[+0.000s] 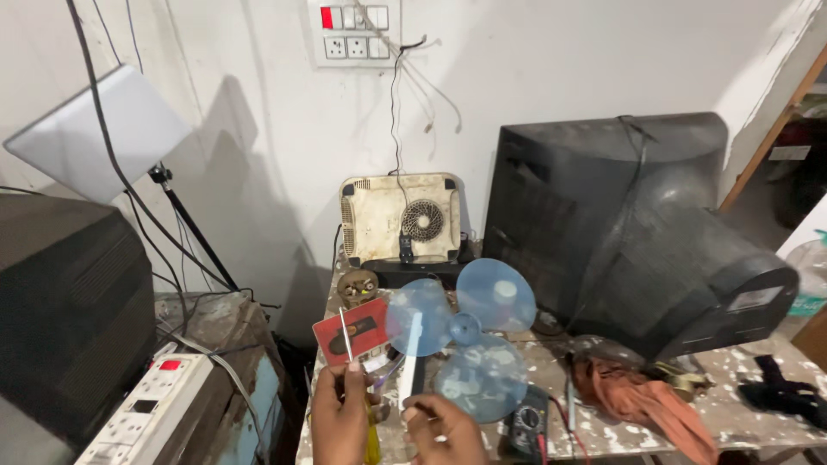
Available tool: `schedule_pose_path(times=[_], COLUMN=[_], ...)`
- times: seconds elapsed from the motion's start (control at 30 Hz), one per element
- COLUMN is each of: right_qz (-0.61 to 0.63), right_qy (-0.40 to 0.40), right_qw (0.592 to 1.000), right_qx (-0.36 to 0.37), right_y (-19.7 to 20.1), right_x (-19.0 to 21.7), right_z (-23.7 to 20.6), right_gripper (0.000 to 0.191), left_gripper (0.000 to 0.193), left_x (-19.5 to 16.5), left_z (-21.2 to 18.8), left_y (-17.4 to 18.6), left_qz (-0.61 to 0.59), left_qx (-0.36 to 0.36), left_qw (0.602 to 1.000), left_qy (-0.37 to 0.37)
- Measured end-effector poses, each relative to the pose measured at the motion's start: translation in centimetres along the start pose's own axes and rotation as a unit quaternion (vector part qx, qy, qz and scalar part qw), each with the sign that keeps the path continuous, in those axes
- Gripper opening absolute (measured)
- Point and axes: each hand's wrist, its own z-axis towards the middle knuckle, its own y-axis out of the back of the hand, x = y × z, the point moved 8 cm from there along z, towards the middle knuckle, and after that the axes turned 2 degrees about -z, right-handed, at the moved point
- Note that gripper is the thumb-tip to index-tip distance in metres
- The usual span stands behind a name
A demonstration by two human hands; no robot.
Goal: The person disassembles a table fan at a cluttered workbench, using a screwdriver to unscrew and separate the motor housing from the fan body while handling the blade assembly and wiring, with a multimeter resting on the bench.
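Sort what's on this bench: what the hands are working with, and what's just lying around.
In hand:
left hand pinches a thin metal rod
right hand holds a white strip
blue fan blade just beyond

Lying about:
old television
orange cloth
multimeter
red card

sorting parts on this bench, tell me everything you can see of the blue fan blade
The blue fan blade is a three-lobed propeller of clear, pale blue plastic with a small round hub at its centre. Its lobes are rounded and look dusty or smudged. It is held upright above the paint-spattered workbench, facing the camera. The right hand holds a white strip against its left lobe; the left hand is beside it. What supports it is unclear.
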Motion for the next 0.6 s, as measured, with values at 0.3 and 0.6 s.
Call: schedule_pose_path(times=[0.3,0.6], right_qz=[-0.018,-0.173], right_qy=[-0.085,0.035], right_qw=[0.991,0.958], right_qx=[-0.106,-0.225], right_y=[-11.7,-10.9], right_x=[-10.9,-13.0], right_z=[3.4,3.7], right_gripper=[0.025,0.037], left_gripper=[0.024,0.029], left_x=[8.6,14.2], left_z=[7.7,9.6], left_y=[7.7,11.3], left_qz=[0.11,0.366], left_qx=[0.014,0.014], left_qw=[0.993,0.931], left_qy=[-0.026,0.009])
